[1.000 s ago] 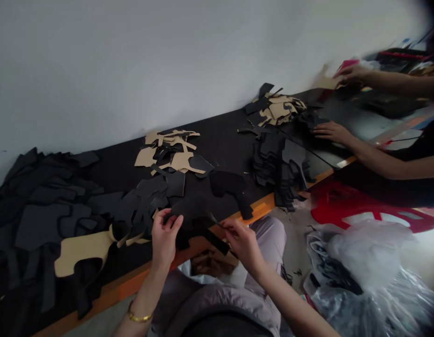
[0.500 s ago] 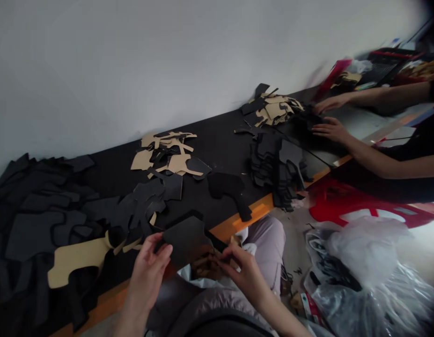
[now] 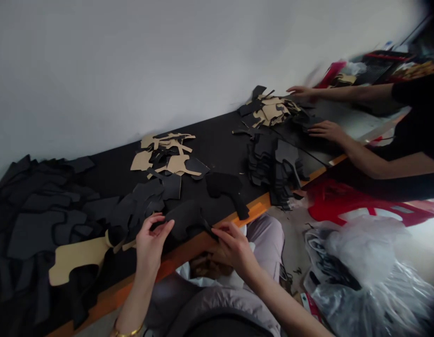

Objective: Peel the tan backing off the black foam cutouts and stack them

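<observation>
At the table's front edge I hold a dark cut-out sheet piece [image 3: 183,219] between both hands. My left hand [image 3: 152,241] pinches its left end between thumb and fingers. On the other side my right hand [image 3: 234,245] grips the narrow strip at its right end. Another dark cut-out [image 3: 225,186] of similar shape lies flat just beyond my right hand. Beside my left hand is a heap of dark pieces [image 3: 37,206], with a tan-faced piece [image 3: 76,255] on its near side.
Tan and dark scraps [image 3: 174,157] lie mid-table. Stacked dark pieces [image 3: 273,161] sit to the right, near the table's orange edge [image 3: 253,208]. A co-worker's hands [image 3: 325,131] are beyond them, by another scrap pile [image 3: 273,112]. Plastic bags [image 3: 367,262] stand on the floor.
Both my hands have moved the dark piece slightly away from me, and it now tilts lower over the table. The co-worker's far hand has reached left toward the scrap pile.
</observation>
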`<state>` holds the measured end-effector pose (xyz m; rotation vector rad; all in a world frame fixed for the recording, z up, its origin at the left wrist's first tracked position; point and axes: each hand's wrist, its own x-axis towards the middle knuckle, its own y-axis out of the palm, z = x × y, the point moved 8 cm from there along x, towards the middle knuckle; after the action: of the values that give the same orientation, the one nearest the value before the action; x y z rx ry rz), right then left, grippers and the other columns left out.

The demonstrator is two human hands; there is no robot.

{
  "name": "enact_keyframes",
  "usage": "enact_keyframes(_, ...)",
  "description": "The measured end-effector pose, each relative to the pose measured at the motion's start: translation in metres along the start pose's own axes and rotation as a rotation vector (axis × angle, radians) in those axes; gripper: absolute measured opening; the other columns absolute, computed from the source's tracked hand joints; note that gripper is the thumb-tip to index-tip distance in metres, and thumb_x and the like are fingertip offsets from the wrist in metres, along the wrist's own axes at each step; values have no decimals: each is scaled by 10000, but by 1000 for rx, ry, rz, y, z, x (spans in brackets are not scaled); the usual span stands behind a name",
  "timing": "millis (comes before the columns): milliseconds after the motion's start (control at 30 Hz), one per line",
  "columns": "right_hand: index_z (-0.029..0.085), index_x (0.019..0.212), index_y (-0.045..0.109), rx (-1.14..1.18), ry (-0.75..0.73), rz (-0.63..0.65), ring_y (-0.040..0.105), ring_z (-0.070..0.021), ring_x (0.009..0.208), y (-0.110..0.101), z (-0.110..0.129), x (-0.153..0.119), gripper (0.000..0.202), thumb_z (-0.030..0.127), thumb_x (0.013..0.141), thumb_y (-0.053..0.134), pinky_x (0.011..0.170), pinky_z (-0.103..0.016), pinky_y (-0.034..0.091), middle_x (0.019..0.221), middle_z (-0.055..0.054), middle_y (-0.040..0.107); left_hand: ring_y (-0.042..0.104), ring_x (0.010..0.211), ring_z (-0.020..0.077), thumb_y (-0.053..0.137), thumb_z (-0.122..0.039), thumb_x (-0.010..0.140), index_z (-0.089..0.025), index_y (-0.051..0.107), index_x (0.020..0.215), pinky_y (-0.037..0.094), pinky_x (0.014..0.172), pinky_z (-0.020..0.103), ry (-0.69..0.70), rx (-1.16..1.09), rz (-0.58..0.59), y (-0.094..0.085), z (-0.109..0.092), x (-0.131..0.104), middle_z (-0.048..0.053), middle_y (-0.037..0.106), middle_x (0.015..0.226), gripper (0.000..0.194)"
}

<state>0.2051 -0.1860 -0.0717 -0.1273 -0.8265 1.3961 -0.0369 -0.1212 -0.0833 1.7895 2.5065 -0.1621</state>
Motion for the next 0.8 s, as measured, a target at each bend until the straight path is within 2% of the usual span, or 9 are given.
enact_keyframes(133,245,1125,625,-14,-11,-10,570,-149,901,5,-3,1,362,65,862,453,768,-276,522,1000,-74,566,621,754,114,792,-322,565,-168,602,822,489,745,258,-4,9,12,4,14,8,53,582,1133,355)
enact_keyframes(233,249,1109,640,-7,-1,-17,578,-145,889,3,-5,0,360,67,864,450,759,-271,526,996,-74,573,627,738,118,795,-319,557,-160,601,839,496,742,266,-17,2,33,3,19,10,63,594,1109,378)
enact_keyframes(333,253,1101,648,-14,1,-11,581,-150,894,4,-6,-1,348,83,866,456,758,-279,529,987,-74,582,629,726,123,789,-332,561,-157,600,850,503,747,279,-5,2,34,0,20,11,63,609,1057,387)
enact_keyframes(800,235,1052,674,-40,13,-11,594,-156,859,3,-5,1,304,108,866,469,741,-287,536,932,-74,601,634,789,161,765,-336,591,-156,619,803,523,765,314,66,87,50,-4,21,11,83,575,1104,314)
